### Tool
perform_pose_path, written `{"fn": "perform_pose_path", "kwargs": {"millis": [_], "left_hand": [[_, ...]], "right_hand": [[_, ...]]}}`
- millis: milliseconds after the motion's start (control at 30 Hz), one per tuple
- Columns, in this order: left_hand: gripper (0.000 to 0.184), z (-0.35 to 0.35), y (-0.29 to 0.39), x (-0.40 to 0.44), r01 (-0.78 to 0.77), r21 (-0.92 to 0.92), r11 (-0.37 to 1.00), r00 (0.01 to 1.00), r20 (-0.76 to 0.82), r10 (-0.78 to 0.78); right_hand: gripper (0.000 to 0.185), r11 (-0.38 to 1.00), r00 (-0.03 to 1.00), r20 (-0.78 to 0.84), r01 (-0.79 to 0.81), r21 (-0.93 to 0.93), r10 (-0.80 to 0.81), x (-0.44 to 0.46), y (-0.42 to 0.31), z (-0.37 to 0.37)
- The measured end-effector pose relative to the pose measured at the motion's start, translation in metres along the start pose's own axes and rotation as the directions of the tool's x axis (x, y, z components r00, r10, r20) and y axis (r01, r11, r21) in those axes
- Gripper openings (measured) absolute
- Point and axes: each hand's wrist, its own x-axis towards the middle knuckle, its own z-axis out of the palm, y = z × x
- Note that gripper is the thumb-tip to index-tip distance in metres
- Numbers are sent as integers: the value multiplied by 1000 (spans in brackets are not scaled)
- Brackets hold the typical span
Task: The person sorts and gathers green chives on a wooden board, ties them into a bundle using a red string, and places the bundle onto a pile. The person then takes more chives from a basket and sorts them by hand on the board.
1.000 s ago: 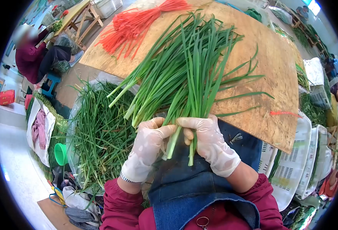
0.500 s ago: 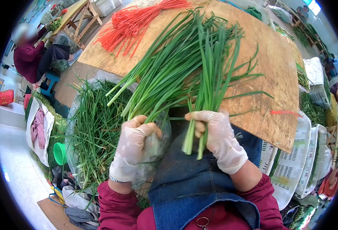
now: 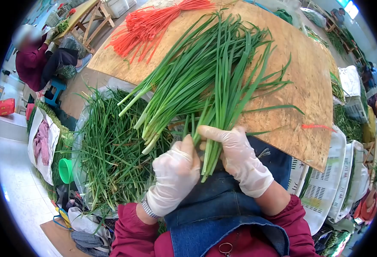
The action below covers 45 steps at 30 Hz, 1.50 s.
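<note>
Both my hands wear thin whitish gloves. My right hand [image 3: 240, 156] is closed round a small bunch of garlic chives [image 3: 222, 103], pale stem ends pointing down past the fingers and green leaves reaching up over the board. Beside it, my left hand [image 3: 175, 177] is closed in a pinch, and a short green leaf shows at its fingertips near the bunch's stems. A larger pile of garlic chives [image 3: 178, 90] lies on the wooden board [image 3: 291, 124], its pale ends over the near left edge.
Red ties [image 3: 148, 30] lie at the board's far left, one loose red tie [image 3: 317, 127] at the right. Below left is a plastic-lined heap of green leaves [image 3: 111, 150] by a green cup [image 3: 66, 170]. White crates [image 3: 321, 184] stand right. Another person [image 3: 34, 64] sits far left.
My left hand has moved right from the pile's stem ends to the bunch in my right hand. The right hand's bunch has shifted slightly, and the pile's lower stem ends are now uncovered.
</note>
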Motion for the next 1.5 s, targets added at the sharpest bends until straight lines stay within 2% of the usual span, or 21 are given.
{"fn": "perform_pose_path", "kwargs": {"millis": [67, 233, 367, 400, 467, 500, 533, 600, 667, 733, 767, 833, 900, 967, 1000, 1033, 1133, 1233, 1300, 1400, 1500], "left_hand": [[32, 1, 5, 1, -59, 39, 998, 998, 39, 57], [29, -7, -16, -5, -28, 21, 999, 1000, -13, 29], [24, -5, -39, -17, 30, -157, 987, 993, -112, -48], [24, -6, -40, -18, 166, -264, 950, 978, -76, -192], [24, -8, -41, -19, 416, -452, 789, 893, 40, -448], [22, -17, -37, -12, 228, -185, 956, 959, -128, -254], [21, -23, -34, -10, 222, -93, 971, 958, -165, -235], [20, -35, -21, -8, 153, -65, 986, 964, -212, -163], [27, -38, -13, -7, 4, -221, 975, 994, -102, -27], [29, -32, -3, -7, 121, -313, 942, 990, 111, -90], [25, -23, -4, -9, 272, -433, 859, 958, 204, -201], [21, -14, -1, -8, 546, -586, 598, 836, 426, -346], [18, -11, 5, -5, 757, -601, 256, 650, 656, -384], [18, 2, 8, -15, 415, -573, 706, 909, 294, -296], [19, 7, 8, -18, 206, -459, 864, 978, 116, -171], [24, 9, 8, -16, -32, -256, 966, 999, -22, 27], [31, 12, 17, -15, -218, 84, 972, 974, -43, 222], [38, 1, 16, -20, -263, 226, 938, 965, 43, 260], [41, -13, 12, -25, -236, 269, 934, 972, 78, 223], [40, -19, 0, -30, -164, 268, 949, 983, -34, 180], [39, -15, 3, -27, -156, 206, 966, 983, -62, 172]], "right_hand": [[13, 998, 999, 4, 50, -31, -50, 6, 7, -1], [9, 993, 998, -57, -15, -114, 9, 2, -7, -5], [10, 996, 999, -32, -44, -81, 42, 4, -7, -15], [10, 995, 999, -33, -40, -88, 37, 4, -6, -16], [10, 994, 999, -37, -29, -103, 25, 4, -5, -18], [10, 995, 999, -42, -26, -92, 23, 2, -7, -17], [10, 994, 999, -49, -20, -105, 15, 1, -8, -16], [10, 992, 998, -60, -13, -129, 6, 0, -8, -12], [9, 993, 999, -48, 7, -118, -12, -1, -6, -8], [9, 994, 999, -34, 11, -107, -15, 1, -5, -7], [9, 995, 1000, -30, 3, -101, -6, 2, -4, -9], [10, 996, 999, -43, -5, -92, 1, 2, -4, -11], [11, 996, 997, -71, -14, -87, 7, 0, -4, -9], [11, 993, 996, -90, 7, -121, -18, -6, -8, -6], [12, 990, 995, -98, 15, -137, -29, -8, -8, -5], [13, 989, 996, -86, 17, -146, -29, -7, -7, -7], [17, 988, 997, -56, 48, -147, -56, -3, -3, -13], [21, 988, 994, -48, 88, -131, -95, -2, -1, -10], [22, 981, 995, -56, 73, -182, -84, -1, 0, -14], [21, 984, 997, -11, 70, -165, -73, -5, -4, -13], [20, 986, 999, -25, 34, -161, -39, 0, -4, -16]]}}
